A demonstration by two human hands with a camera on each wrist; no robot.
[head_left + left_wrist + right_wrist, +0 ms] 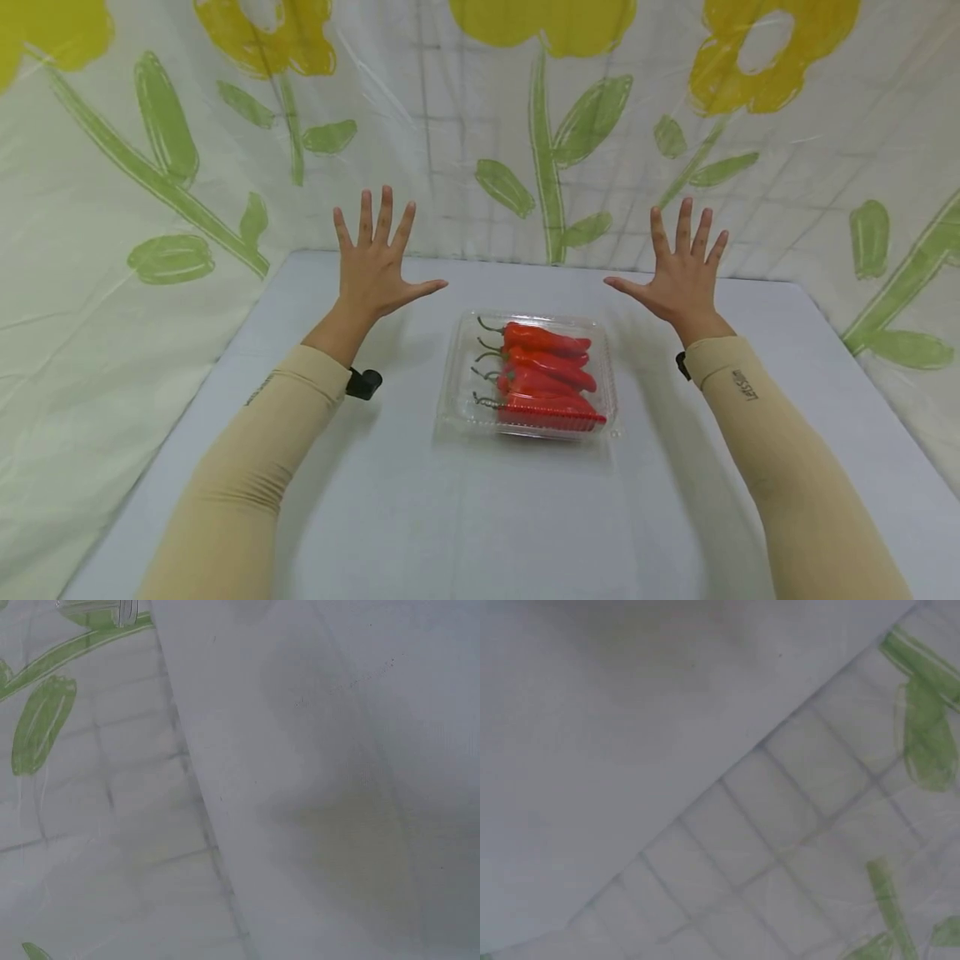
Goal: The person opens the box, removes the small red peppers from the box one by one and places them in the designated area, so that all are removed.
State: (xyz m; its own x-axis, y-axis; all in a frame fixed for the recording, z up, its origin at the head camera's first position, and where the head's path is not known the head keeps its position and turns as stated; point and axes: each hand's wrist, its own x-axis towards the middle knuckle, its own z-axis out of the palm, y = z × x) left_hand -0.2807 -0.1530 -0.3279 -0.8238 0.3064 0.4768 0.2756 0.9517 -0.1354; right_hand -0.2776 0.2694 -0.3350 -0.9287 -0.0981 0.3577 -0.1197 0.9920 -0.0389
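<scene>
Several red peppers with green stems lie side by side in a clear plastic container on the table. My left hand is held up to the left of the container, its fingers spread wide and its thumb pointing inward. To the right, my right hand is raised the same way, fingers fanned apart. Neither hand touches the container or holds anything. Both wrist views show only tabletop and curtain, with no hand in them.
A pale table carries the container near its middle. Behind it hangs a whitish curtain painted with yellow flowers and green leaves, meeting the table's far edge. A small black wrist camera juts from the left sleeve.
</scene>
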